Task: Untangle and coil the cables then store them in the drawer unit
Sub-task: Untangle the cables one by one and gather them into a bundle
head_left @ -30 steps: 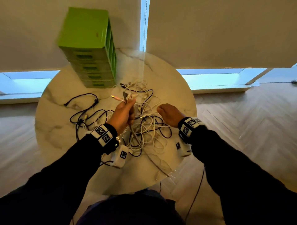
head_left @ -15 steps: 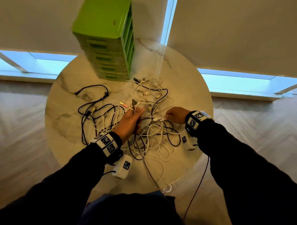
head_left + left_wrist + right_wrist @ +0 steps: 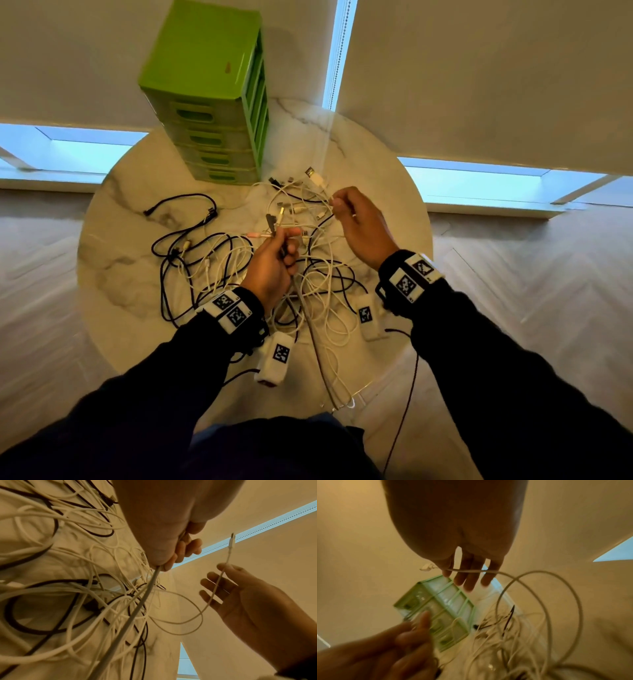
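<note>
Here the left hand grips several cable ends in a fist above the tangled white and black cables; the right hand pinches one thin white cable, other fingers loose.

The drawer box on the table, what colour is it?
The drawer unit is bright green, clearest in the head view.

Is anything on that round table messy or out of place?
Yes: black and white cables lie knotted in one heap across the table, and some strands trail over its near edge. The green drawer unit stands upright, apparently shut.
</note>
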The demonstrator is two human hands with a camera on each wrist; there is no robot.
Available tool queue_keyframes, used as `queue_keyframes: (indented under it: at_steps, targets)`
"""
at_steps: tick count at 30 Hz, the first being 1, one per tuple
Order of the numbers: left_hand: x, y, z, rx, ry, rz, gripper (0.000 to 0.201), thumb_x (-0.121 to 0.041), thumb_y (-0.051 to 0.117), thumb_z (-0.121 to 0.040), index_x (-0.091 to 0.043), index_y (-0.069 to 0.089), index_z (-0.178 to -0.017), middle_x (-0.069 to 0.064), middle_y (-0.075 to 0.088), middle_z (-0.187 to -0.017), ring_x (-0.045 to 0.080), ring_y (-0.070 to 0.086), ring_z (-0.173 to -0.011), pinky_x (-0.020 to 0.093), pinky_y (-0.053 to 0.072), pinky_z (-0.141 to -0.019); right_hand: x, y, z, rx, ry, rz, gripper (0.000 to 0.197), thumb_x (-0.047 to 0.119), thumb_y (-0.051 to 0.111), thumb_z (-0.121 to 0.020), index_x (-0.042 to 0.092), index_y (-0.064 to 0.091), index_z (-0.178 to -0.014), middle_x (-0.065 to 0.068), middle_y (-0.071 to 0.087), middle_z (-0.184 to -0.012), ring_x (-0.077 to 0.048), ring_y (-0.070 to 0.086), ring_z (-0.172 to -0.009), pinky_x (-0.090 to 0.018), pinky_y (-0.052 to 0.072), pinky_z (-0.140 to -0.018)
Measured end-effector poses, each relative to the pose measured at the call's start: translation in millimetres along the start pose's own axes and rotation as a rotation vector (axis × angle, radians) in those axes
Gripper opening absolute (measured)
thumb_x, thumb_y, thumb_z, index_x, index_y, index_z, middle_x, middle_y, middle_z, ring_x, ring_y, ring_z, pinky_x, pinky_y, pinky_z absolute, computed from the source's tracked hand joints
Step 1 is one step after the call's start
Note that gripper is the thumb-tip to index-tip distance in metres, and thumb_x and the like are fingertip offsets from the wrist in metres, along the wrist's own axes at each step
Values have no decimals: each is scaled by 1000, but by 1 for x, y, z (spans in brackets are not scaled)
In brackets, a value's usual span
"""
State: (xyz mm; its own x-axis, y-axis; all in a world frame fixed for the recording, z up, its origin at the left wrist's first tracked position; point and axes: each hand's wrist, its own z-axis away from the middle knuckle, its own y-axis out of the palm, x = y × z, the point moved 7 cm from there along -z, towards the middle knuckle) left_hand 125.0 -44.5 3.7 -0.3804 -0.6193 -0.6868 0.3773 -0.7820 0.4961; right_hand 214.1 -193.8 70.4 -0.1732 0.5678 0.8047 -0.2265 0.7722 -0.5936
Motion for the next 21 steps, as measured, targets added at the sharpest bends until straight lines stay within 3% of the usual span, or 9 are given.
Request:
queue_keyframes:
  at_steps: [4, 7, 9, 11, 12, 15, 17, 19, 21]
  targets:
    - [-7, 7, 7, -3, 32, 50, 27, -28, 37, -107, -15, 61, -107, -6, 41, -71, 6, 32, -57, 23, 24, -54, 30, 35, 43, 89, 47, -158, 11, 29, 46, -106, 22, 55, -105, 5, 60, -73, -14, 61, -63, -28, 53, -60]
    - [-10, 3, 12, -18, 69, 21, 19, -30, 55, -100, -14, 60, -109, -2, 47, -80, 9, 44, -69, 25, 36, -64, 32, 51, 60, 64, 51, -159, 12, 32, 48, -105, 23, 56, -107, 9, 62, -75, -9, 61, -64, -36, 55, -63]
    - [-13, 2, 19, 24, 90, -77, 28, -34, 62, -96, -13, 57, -114, 4, 59, -93, 15, 57, -85, 30, 45, -73, 38, 57, 69, 67, 48, -192, 11, 27, 49, -105, 20, 56, -110, 13, 62, -77, 0, 61, -64, -24, 51, -61]
    - [-17, 3, 30, 82, 101, -172, 25, -34, 54, -102, -12, 57, -114, 4, 69, -97, 17, 68, -90, 30, 54, -72, 44, 64, 78, 85, 38, -191, 8, 22, 50, -105, 20, 55, -109, 14, 63, -79, 3, 62, -65, -18, 48, -62]
    - [-19, 3, 35, 104, 104, -208, 26, -36, 49, -104, -13, 58, -110, 2, 71, -91, 17, 69, -86, 30, 55, -68, 46, 67, 82, 94, 38, -199, 4, 23, 50, -104, 21, 53, -106, 12, 65, -81, 0, 65, -68, -22, 52, -63]
    - [-25, -4, 48, 84, 123, -281, 37, -47, 34, -106, -16, 53, -98, -4, 61, -64, 13, 59, -60, 26, 48, -52, 45, 78, 93, 125, 72, -252, 12, 30, 51, -104, 19, 48, -101, 2, 70, -80, -17, 70, -74, -41, 60, -68]
    - [-30, -14, 50, 15, 171, -331, 42, -51, 30, -106, -18, 52, -91, -8, 44, -54, 9, 43, -50, 25, 40, -49, 37, 85, 100, 165, 69, -148, 22, 39, 44, -105, 20, 51, -97, 1, 70, -75, -15, 68, -70, -43, 57, -73]
    - [-38, -22, 51, -16, 218, -341, 43, -52, 31, -105, -20, 51, -84, -8, 35, -57, 7, 34, -49, 25, 33, -53, 26, 93, 108, 205, 32, 44, 37, 50, 31, -105, 31, 55, -85, 6, 69, -71, -5, 64, -70, -43, 50, -85]
    - [-48, -29, 54, -29, 252, -296, 42, -49, 31, -106, -21, 48, -80, -5, 38, -66, 5, 32, -52, 25, 30, -55, 12, 102, 116, 260, 38, 154, 44, 58, 19, -102, 43, 53, -79, 10, 65, -69, -3, 62, -72, -49, 42, -98]
